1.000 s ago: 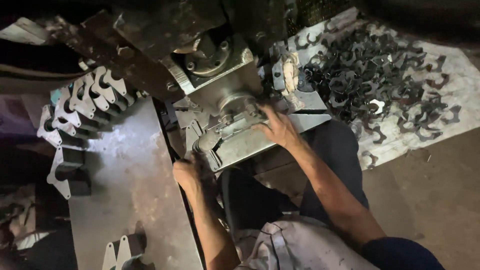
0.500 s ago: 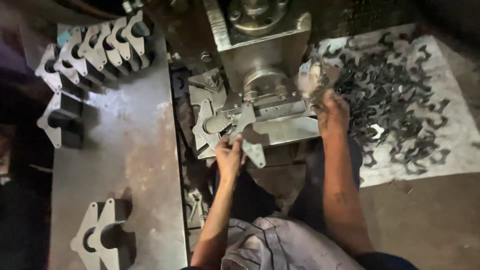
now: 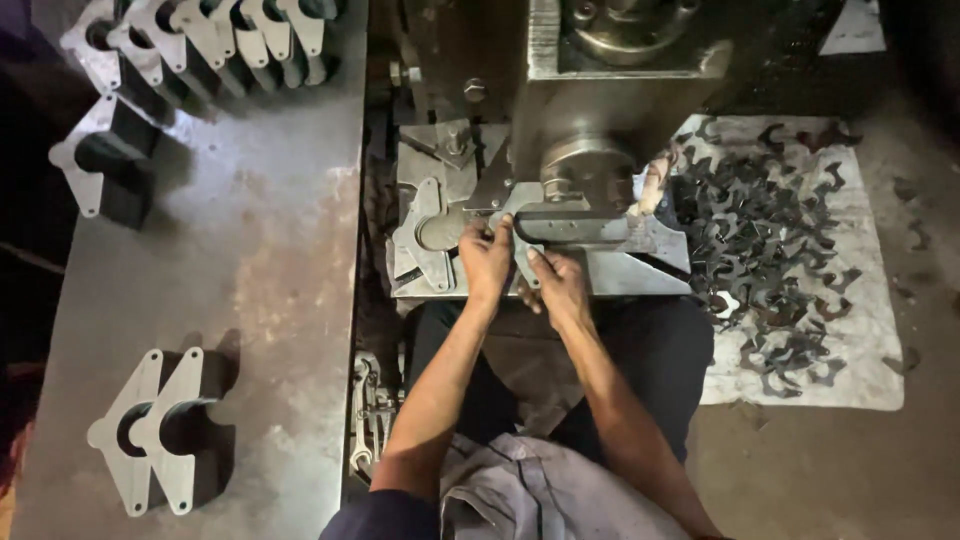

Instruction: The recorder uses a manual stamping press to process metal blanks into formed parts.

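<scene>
Both hands meet at the bed of a press machine (image 3: 600,120). My left hand (image 3: 486,258) and my right hand (image 3: 557,283) pinch a flat grey metal plate (image 3: 520,225) with a curved cut-out, lying under the round ram (image 3: 585,170). A second shaped plate (image 3: 425,235) lies on the bed just left of my left hand. The machine's flat steel bed (image 3: 640,270) runs to the right of my right hand.
A steel table (image 3: 230,300) stands to the left, with rows of upright cut plates (image 3: 200,40) at its far end and a pair of plates (image 3: 160,425) near its front. A white cloth (image 3: 860,330) on the floor to the right holds several dark curved offcuts (image 3: 760,240).
The view has swung left and closer. My right hand came back from the offcut pile on the right to the plate under the ram, joining my left hand on it.
</scene>
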